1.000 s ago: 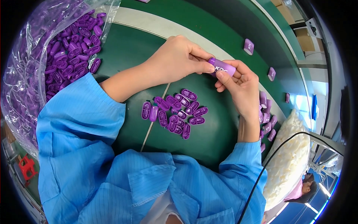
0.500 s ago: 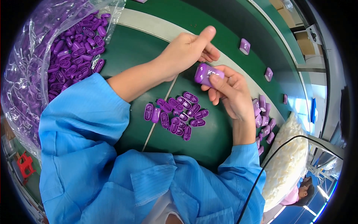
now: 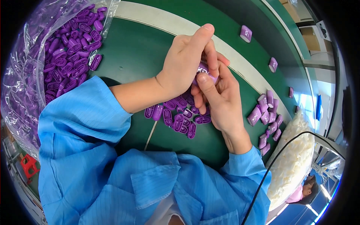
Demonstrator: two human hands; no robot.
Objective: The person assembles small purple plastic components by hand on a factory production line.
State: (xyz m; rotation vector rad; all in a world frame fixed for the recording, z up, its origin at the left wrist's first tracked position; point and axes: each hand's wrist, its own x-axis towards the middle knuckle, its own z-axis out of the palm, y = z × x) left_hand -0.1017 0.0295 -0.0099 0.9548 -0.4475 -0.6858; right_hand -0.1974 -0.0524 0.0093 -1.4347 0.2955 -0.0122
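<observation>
A small purple plastic case (image 3: 203, 69) with white lettering is held between my two hands above the green table, mostly hidden by them. My right hand (image 3: 222, 98) grips it with the thumb pressed on its face. Over its far-left end my left hand (image 3: 186, 59) is closed, the palm against it and the fingers curled round; its thumb points up and away. Below the hands lies a loose pile of oval purple caps (image 3: 179, 122), partly covered by my left wrist and right fingers.
A clear plastic bag (image 3: 28, 69) full of purple caps (image 3: 69, 56) stands at the left. More purple cases (image 3: 267, 117) are heaped at the right, beside a bag of cream-coloured pieces (image 3: 294, 161). Several cases, including one purple case (image 3: 246, 33), lie on the green strip beyond the pale rail (image 3: 157, 23).
My left hand has come down onto the case and closed round it. My right hand has tilted and shifted slightly left, bringing the case under the left palm.
</observation>
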